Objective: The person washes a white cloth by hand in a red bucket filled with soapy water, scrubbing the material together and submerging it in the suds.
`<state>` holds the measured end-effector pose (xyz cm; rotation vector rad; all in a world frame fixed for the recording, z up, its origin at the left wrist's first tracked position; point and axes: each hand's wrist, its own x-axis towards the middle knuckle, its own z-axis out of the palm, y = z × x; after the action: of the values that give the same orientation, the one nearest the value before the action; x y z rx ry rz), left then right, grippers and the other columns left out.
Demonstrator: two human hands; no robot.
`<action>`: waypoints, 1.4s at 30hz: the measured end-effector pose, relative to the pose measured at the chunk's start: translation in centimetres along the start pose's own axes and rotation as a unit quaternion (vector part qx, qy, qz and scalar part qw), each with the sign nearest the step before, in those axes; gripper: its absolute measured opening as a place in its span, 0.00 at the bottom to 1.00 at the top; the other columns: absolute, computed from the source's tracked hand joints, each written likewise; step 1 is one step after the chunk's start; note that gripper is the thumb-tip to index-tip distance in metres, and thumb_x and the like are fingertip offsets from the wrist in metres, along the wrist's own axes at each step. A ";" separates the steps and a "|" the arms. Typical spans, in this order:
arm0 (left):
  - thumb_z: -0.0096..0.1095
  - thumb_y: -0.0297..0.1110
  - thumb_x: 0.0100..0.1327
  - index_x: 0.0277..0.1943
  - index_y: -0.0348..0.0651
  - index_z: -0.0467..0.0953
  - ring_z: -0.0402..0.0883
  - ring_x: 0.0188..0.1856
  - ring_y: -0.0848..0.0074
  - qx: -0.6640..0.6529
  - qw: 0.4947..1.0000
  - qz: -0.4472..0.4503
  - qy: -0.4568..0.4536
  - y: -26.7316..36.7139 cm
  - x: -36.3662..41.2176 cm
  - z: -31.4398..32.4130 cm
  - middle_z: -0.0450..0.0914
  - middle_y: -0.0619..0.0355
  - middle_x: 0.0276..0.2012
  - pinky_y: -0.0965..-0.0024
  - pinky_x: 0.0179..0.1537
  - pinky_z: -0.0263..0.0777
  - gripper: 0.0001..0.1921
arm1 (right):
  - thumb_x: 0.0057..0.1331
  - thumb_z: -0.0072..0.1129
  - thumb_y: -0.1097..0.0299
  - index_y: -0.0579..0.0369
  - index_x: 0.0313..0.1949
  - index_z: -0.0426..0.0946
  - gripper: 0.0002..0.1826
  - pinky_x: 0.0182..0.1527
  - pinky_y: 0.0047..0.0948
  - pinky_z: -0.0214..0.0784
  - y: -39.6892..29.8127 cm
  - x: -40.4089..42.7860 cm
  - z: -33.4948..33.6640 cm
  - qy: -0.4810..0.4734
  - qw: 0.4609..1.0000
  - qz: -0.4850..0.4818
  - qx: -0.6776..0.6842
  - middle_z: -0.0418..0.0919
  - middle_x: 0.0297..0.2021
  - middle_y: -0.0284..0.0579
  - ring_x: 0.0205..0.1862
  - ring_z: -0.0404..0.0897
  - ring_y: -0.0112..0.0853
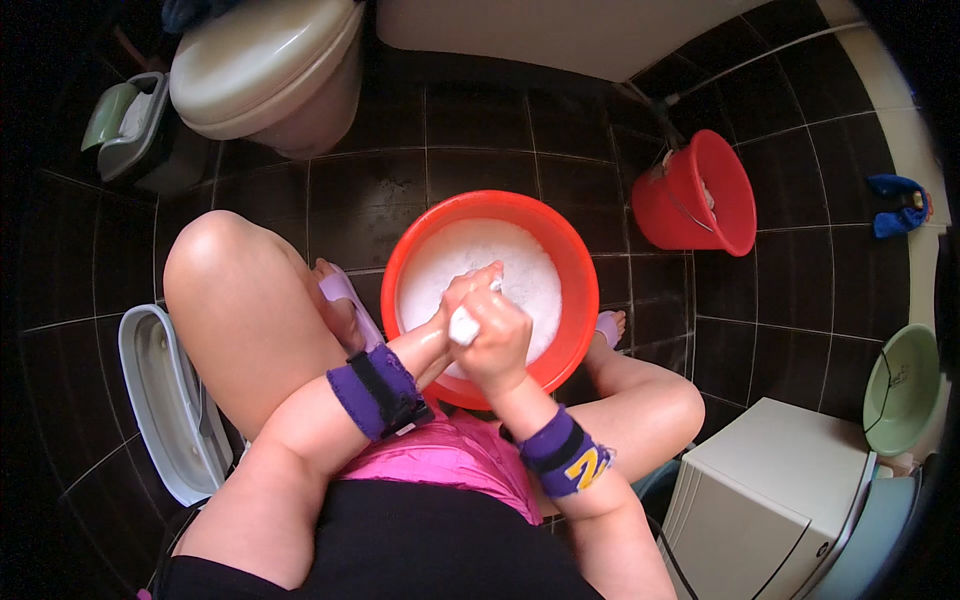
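Note:
A red plastic basin (pixel 577 300) stands on the floor between my knees, with white suds (pixel 536 277) spread over the liquid in it. My two hands are close together above the suds. My right hand (pixel 496 330) is closed in a fist around a small white cloth (pixel 464 327), one end of which sticks out by the thumb side. Partly behind it, my left hand (pixel 466 289) grips the same white material, and a bit shows near its fingers. Most of the cloth is hidden inside the fists. Both hands look wet.
Behind the basin on the right, a red bucket (pixel 660 202) holds something pale. A toilet (pixel 262 67) and a bin (pixel 135 142) stand at upper left. A pale blue plastic tub (pixel 139 375) is beside my left leg. At lower right are a white cabinet (pixel 780 442) and a green basin (pixel 900 397).

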<state>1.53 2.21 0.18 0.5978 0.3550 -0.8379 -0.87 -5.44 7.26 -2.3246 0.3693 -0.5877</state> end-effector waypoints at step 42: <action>0.47 0.39 0.67 0.40 0.39 0.74 0.81 0.31 0.67 -0.032 0.987 -0.126 0.092 1.1 0.0 2.1 0.80 0.54 0.32 0.64 0.37 0.75 0.13 | 0.61 0.57 0.58 0.58 0.25 0.77 0.16 0.28 0.39 0.67 5.5 0.9 0.6 -0.088 0.978 0.181 0.048 0.78 0.21 0.51 0.23 0.77 0.46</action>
<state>2.50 1.46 2.25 0.5780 0.6327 -1.0117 -0.29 -9.42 3.32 -2.1258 0.6465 -0.2142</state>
